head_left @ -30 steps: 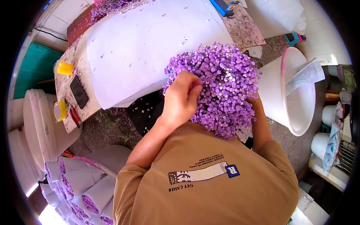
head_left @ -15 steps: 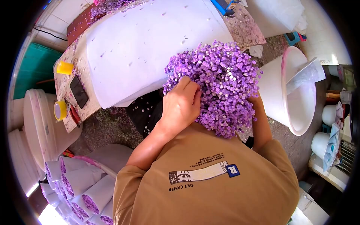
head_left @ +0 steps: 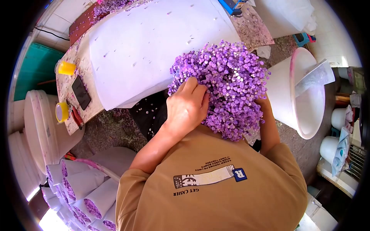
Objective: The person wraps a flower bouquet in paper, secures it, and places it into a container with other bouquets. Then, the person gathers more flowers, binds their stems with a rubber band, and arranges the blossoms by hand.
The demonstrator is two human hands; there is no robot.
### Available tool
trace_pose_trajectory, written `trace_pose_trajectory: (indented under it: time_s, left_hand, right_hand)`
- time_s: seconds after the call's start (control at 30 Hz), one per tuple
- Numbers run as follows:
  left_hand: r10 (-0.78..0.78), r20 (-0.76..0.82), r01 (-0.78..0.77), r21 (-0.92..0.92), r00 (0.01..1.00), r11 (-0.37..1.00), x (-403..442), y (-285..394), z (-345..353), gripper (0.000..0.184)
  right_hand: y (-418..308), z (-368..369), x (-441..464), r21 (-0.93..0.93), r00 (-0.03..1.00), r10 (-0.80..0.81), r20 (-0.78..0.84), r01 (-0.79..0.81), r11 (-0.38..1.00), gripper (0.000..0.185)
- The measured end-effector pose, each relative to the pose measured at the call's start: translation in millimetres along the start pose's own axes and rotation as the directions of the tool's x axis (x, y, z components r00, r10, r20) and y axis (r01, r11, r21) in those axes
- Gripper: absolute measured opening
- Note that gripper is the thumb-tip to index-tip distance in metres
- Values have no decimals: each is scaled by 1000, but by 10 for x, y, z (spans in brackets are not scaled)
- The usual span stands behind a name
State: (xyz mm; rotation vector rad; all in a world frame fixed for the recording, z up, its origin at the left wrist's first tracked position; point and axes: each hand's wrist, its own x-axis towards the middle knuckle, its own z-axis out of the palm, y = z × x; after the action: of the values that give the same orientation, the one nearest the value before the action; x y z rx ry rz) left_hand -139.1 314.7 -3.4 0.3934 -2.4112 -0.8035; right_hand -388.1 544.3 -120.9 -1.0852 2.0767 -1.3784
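Observation:
A large, rounded bunch of purple baby's breath (head_left: pixel 235 84), with a few white blooms among it, is held up in front of my chest. At its near left side, my left hand (head_left: pixel 187 104) has its fingers curled in a pinch against the blossoms; the fingertips are partly sunk among them. My right hand (head_left: pixel 263 101) reaches behind the bunch from the right and supports it, most of its fingers hidden by the flowers. The stems are out of sight. Just beyond the bunch, white wrapping sheets (head_left: pixel 135 50) lie on the table, dotted with fallen petals.
Along the table's left side are a phone (head_left: pixel 81 92), yellow tape rolls (head_left: pixel 67 68) and red-handled cutters (head_left: pixel 77 117). Paper-wrapped flower bundles (head_left: pixel 83 181) pile up at lower left. A large white bucket (head_left: pixel 283 92) stands to the right. A blue tool (head_left: pixel 231 7) lies at the far edge.
My left hand has shifted very slightly upward and right against the blossoms, and the bunch has tilted a little. Everything else stays as it was.

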Motion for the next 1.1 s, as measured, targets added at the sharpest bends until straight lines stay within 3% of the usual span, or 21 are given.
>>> trace_pose_trajectory:
  time_s: [0.1, 0.13, 0.2, 0.23, 0.27, 0.3, 0.33, 0.37, 0.43, 0.47, 0.53, 0.57, 0.63, 0.67, 0.7, 0.77, 0.9, 0.97, 1.0, 1.07, 1.1]
  left_hand:
    - [-14, 1, 14, -53, 1000, 998, 20, 8, -16, 12]
    - [-15, 1, 15, -54, 1000, 998, 11, -20, -6, 12]
    - [-47, 16, 50, -313, 999, 948, -11, -111, 15, 11]
    - [-48, 16, 50, -313, 999, 948, -10, -124, 2, 11]
    - [-266, 131, 292, -578, 955, 762, -7, -132, -15, 8]
    - [-422, 301, 486, -749, 855, 451, -3, -145, -45, 8]
    - [-372, 513, 590, -797, 774, 129, 54, -213, -153, 19]
    - [-375, 553, 611, -790, 744, 48, 122, -189, -174, 32]
    - [-322, 567, 580, -812, 758, -66, 183, -170, -200, 27]
    - [-323, 565, 577, -814, 759, -66, 208, -177, -178, 27]
    - [-324, 533, 622, -706, 782, 338, 245, -177, -103, 18]
    - [-323, 533, 621, -707, 782, 338, 234, -161, -56, 18]
    - [-262, 251, 359, -543, 932, 759, 216, -118, 45, 11]
    - [-247, 188, 306, -440, 951, 844, 220, -96, 61, 12]
    - [-247, 189, 307, -440, 951, 844, 225, -78, 86, 12]
    - [-112, 3, 108, -276, 994, 955, 230, -70, 145, 14]
    - [-14, -43, 5, -202, 999, 979, 235, -114, 209, 14]
    - [-148, 53, 157, -403, 988, 902, 243, -94, 173, 8]
    - [-146, 55, 156, -404, 988, 901, 250, -87, 136, 8]
    - [-386, 371, 529, -693, 844, 489, 256, -119, 3, 11]
    - [-316, 537, 595, -794, 782, 123, 256, -249, -77, 18]
  right_hand:
    - [119, 2, 22, 67, 1000, 24, 4, -24, 997, 50]
    - [92, 2, 57, 120, 995, 96, 25, -98, 988, 50]
    - [75, 4, 72, 171, 985, 165, 51, -172, 970, 50]
    - [73, 6, 61, 125, 990, 138, 35, -142, 982, 50]
    - [74, 6, 52, 78, 994, 111, 20, -112, 991, 50]
    - [109, -8, 49, 78, 993, 112, 21, -114, 990, 50]
    - [131, -25, 58, 11, 994, 98, 43, -99, 995, 50]
    - [151, -40, 72, -56, 994, 84, 68, -80, 995, 50]
    - [112, -17, 54, -56, 995, 92, 33, -90, 994, 49]
    - [80, -7, 54, -53, 995, 103, -5, -103, 993, 49]
    - [104, -14, 67, -55, 995, 101, -4, -101, 993, 49]
    - [123, -19, 65, -48, 995, 101, 1, -101, 994, 49]
    - [169, -30, 60, -26, 995, 104, 10, -104, 994, 50]
    - [194, -30, 57, -15, 994, 107, 16, -106, 994, 50]
    - [217, -30, 51, -2, 994, 108, 21, -108, 994, 51]
    - [270, -34, 35, 28, 993, 114, 32, -115, 993, 51]
    - [401, -46, 25, 118, 989, 138, 48, -143, 983, 53]
    - [387, -41, -7, 177, 987, 159, 29, -161, 971, 54]
    - [384, -40, -17, 213, 985, 172, 17, -172, 962, 55]
    - [325, -48, -9, 83, 994, 110, 6, -110, 990, 56]
    - [294, -50, -5, 18, 997, 79, 5, -79, 997, 56]
